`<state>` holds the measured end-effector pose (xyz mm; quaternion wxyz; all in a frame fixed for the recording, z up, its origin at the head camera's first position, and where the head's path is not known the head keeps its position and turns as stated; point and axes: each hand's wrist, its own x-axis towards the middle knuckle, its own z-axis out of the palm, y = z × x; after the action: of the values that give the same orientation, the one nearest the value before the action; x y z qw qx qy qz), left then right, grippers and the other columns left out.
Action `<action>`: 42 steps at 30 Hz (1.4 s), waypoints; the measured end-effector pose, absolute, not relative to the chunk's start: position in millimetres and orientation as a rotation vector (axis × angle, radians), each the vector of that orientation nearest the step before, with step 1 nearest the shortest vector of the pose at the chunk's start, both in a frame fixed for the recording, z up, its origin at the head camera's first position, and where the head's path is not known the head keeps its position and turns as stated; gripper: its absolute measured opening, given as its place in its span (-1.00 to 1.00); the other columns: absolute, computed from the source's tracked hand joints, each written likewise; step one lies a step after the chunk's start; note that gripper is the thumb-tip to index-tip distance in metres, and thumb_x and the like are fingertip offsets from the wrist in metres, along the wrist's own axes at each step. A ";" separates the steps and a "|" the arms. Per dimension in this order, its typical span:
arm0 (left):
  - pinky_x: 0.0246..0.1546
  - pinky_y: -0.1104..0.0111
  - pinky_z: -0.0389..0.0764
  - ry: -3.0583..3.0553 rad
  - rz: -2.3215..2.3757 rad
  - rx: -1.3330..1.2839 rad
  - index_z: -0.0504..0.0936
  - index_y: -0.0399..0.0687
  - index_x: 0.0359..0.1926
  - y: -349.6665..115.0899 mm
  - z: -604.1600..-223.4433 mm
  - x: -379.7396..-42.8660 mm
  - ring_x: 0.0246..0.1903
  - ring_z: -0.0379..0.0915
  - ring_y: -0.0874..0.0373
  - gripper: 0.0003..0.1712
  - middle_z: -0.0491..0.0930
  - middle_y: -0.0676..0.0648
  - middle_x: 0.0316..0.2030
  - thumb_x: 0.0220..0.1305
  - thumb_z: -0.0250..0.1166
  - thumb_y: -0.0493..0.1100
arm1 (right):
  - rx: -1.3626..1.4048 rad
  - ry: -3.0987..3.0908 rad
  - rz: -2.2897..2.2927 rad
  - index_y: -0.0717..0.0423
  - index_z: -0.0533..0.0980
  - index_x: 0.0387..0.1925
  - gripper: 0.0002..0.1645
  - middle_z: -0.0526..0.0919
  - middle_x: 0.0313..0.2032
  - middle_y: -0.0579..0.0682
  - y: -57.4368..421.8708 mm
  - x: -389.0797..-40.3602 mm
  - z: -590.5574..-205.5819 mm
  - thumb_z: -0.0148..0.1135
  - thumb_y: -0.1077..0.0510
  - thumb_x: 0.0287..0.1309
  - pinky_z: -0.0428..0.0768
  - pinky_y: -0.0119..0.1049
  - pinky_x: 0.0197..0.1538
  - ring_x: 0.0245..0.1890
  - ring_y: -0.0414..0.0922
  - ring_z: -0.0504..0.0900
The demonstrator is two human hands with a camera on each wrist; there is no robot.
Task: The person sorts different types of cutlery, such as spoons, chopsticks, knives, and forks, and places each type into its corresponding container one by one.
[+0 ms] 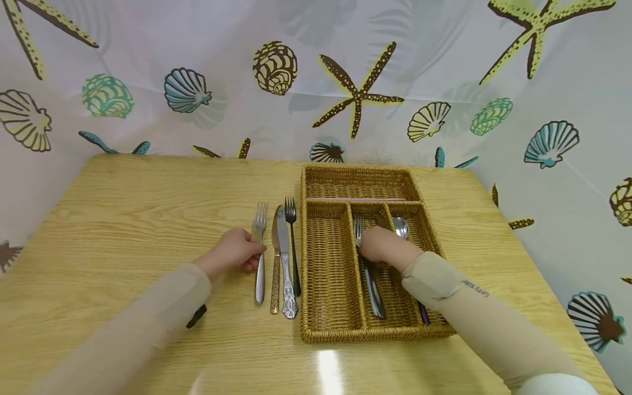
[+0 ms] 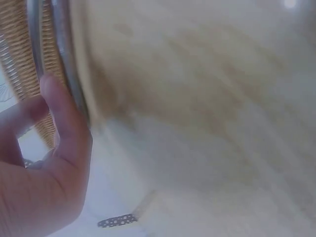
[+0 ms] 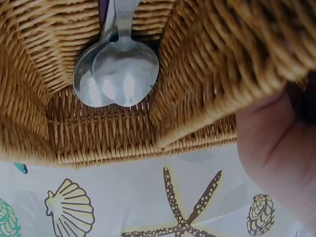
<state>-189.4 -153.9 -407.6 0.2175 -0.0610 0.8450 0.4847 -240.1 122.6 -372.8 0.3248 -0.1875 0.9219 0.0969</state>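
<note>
**Crowded cutlery, hidden grip: where a snag could come from**

Head view: The left hand (image 1: 239,248) has its fingers curled in, seemingly pinching the loose silver fork (image 1: 259,282) by its handle on the tabletop (image 1: 148,219). Just beside that fork lie a gold-handled knife (image 1: 275,280), a silver knife (image 1: 283,241) and a black fork (image 1: 294,247), close enough that a sideways pull could sweep them along or push them against the wicker tray (image 1: 304,263). The right hand (image 1: 385,246) is down in the tray's middle front compartment, over the tray fork (image 1: 359,224). It covers its own fingers, so I cannot tell how far they are open or whether they hold anything. Several handles overlap below it; a careless lift could bring up more than one piece.

Left wrist view: The fingertips meet at a slim metal handle. With so little contact, the fork could pivot or slip if it were raised off balance.

Right wrist view: The fingers are hidden behind a wicker divider (image 3: 212,98), whose edge could catch knuckles or tines. In the neighbouring compartment, two spoons (image 3: 126,74) overlap and could slide if the tray were jolted.
</note>
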 end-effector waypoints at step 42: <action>-0.42 0.38 0.65 2.210 1.555 -0.008 0.60 -0.35 -0.26 -65.9 -349.8 -182.9 -0.62 0.49 0.27 -0.78 0.53 0.00 -0.59 0.23 0.20 -0.22 | -0.375 2.424 -0.763 0.12 0.52 -0.62 -0.48 0.39 -0.81 -0.12 81.5 -230.9 -328.4 -0.03 -0.11 0.33 0.42 -0.36 -0.62 -0.80 -0.22 0.33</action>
<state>-182.9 -65.9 -349.8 0.2180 -0.0028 0.7982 0.5616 -230.9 81.5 -328.4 0.2827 -0.1401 0.9051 -0.2849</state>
